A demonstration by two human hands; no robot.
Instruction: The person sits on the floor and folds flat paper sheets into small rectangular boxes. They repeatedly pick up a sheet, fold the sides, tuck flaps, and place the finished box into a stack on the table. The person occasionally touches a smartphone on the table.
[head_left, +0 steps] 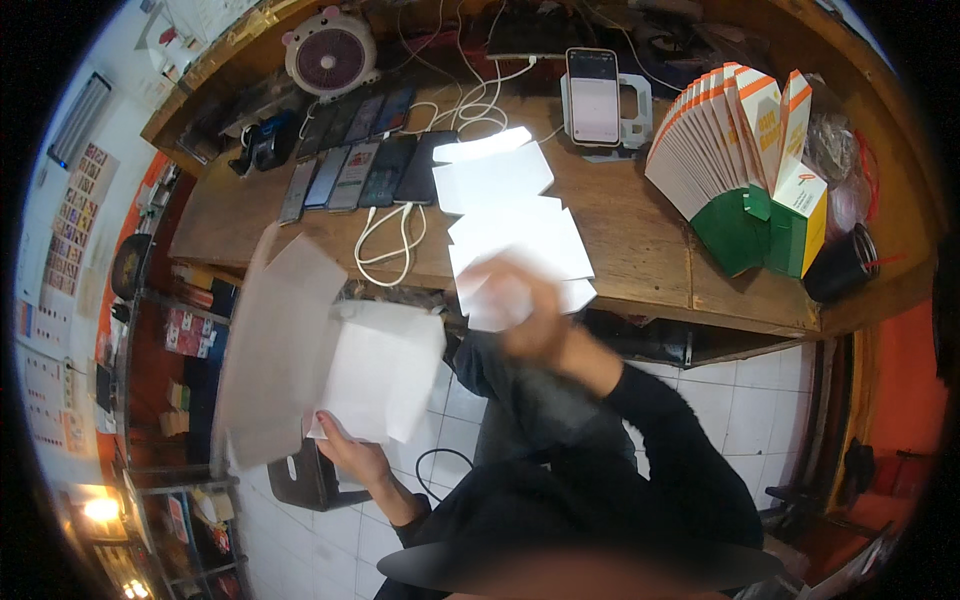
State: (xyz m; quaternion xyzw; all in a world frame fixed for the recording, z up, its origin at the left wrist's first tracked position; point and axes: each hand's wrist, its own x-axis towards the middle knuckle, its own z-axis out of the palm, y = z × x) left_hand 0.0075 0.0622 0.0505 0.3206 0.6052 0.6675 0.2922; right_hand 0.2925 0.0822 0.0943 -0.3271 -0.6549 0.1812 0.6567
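Note:
Low at the left, my left hand (355,458) grips the lower edge of an open white cardboard box (383,365), its thumb on the inside. The box's raised greyish flap (280,340) is smeared by motion. My right hand (525,315) is blurred over the near end of a flat, unfolded white carton (520,235) lying on the wooden desk (640,215). A pale patch shows at its fingers, but I cannot make out whether it holds anything.
Several phones (325,178) and white charging cables (400,250) lie at the left. A phone on a stand (593,100), a fanned row of orange, white and green cartons (715,165) and a black tumbler (840,263) are farther right. A pig-faced fan (330,55) stands at the back.

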